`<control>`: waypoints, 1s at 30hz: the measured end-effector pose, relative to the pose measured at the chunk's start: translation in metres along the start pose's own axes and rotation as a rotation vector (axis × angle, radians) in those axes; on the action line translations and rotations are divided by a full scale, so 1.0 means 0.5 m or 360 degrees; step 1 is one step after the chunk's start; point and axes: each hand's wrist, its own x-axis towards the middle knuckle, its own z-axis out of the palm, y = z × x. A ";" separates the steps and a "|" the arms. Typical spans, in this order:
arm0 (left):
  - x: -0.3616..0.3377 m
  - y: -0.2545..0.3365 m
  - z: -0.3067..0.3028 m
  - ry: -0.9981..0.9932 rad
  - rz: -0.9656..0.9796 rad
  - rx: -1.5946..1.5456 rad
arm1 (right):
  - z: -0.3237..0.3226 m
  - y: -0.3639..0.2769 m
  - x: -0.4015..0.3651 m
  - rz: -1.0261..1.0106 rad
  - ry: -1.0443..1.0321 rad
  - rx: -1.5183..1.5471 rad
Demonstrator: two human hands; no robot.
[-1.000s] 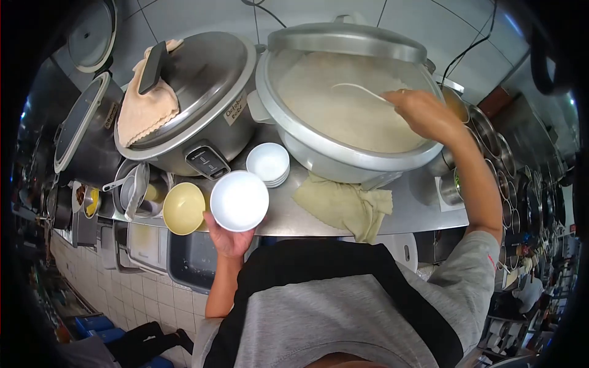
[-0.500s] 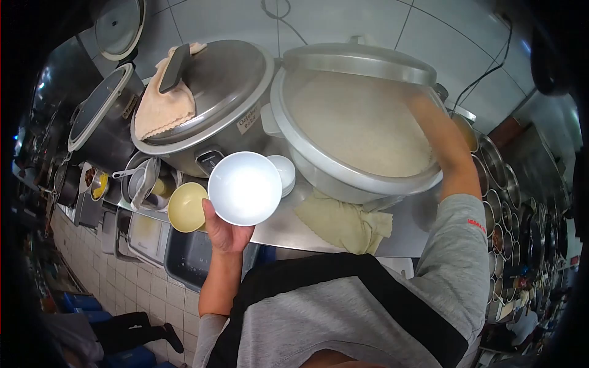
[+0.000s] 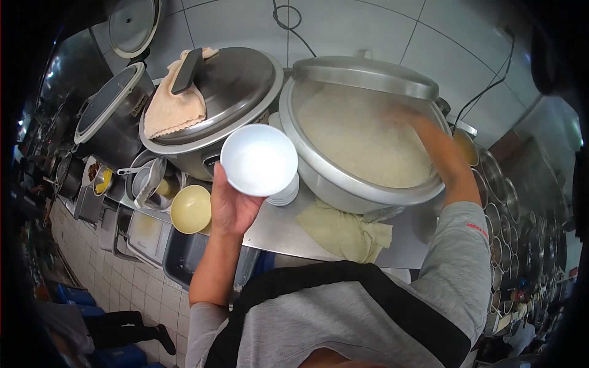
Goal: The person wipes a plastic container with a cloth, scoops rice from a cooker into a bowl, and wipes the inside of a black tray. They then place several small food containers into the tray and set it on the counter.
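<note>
The left hand grasps the white bowl, thumb against its outer wall near the rim, the other fingers mostly hidden beneath. The bowl is smooth, plain and glossy, its inside washed bright by light. Its mouth faces up toward the camera, slightly tilted; the rim is round, so it shows no long axis across, and its central axis runs from the supporting fingers up through the mouth.

To the left of these fingers sits a yellow bowl; just beyond them, partly behind the white bowl, are stacked white bowls. To their right lies a green cloth. Farther off, the right hand is blurred over the pale, steamy contents of the open cooker; I cannot tell how its fingers are set.
</note>
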 end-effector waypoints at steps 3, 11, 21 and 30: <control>0.029 0.009 0.036 -0.0113 -0.0033 0.0040 | -0.006 0.000 -0.012 -0.0267 -0.0083 0.0252; 0.110 0.006 0.094 -0.0220 -0.0243 0.0354 | -0.017 -0.097 -0.171 0.0095 -0.0078 0.0771; 0.150 -0.083 0.181 -0.0118 -0.0428 0.0773 | -0.075 -0.262 -0.401 0.0027 0.0099 0.0298; 0.140 -0.156 0.216 -0.0086 -0.0315 0.0338 | 0.038 -0.379 -0.487 -0.0131 0.1155 -0.1377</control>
